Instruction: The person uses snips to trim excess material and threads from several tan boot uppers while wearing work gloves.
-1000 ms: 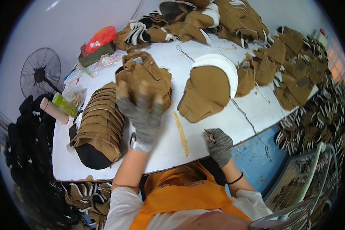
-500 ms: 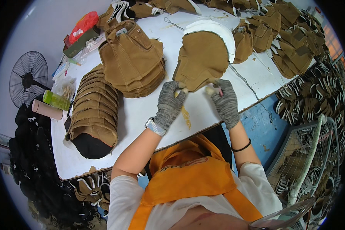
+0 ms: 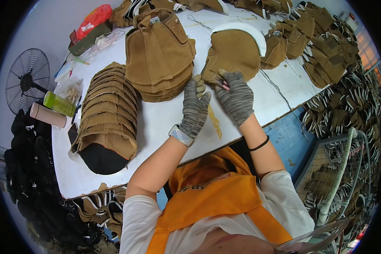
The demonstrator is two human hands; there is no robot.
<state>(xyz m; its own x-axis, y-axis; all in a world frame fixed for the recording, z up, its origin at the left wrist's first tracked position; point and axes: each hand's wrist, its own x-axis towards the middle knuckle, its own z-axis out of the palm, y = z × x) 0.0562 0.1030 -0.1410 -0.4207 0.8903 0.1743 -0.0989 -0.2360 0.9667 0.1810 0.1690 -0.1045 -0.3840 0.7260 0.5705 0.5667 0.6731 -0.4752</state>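
A brown fabric shoe upper with a white curved band along its far edge lies flat on the white table. My left hand, in a grey knit glove with bare fingertips, has its fingers curled at the upper's near left corner. My right hand, gloved alike, pinches along the near edge and covers part of it. A small pink bit shows among the right fingers; what it is I cannot make out. Just left of the upper stands a stack of brown shoe uppers.
A row of nested brown pieces lies at the left. Beyond it are a pink bottle, a green container, a box with a red bag and a fan. More uppers pile up far right, above a wire cart.
My right hand has moved left and forward over the upper's near edge, close to my left hand. My left hand has shifted slightly forward, its fingers now curled at the corner.
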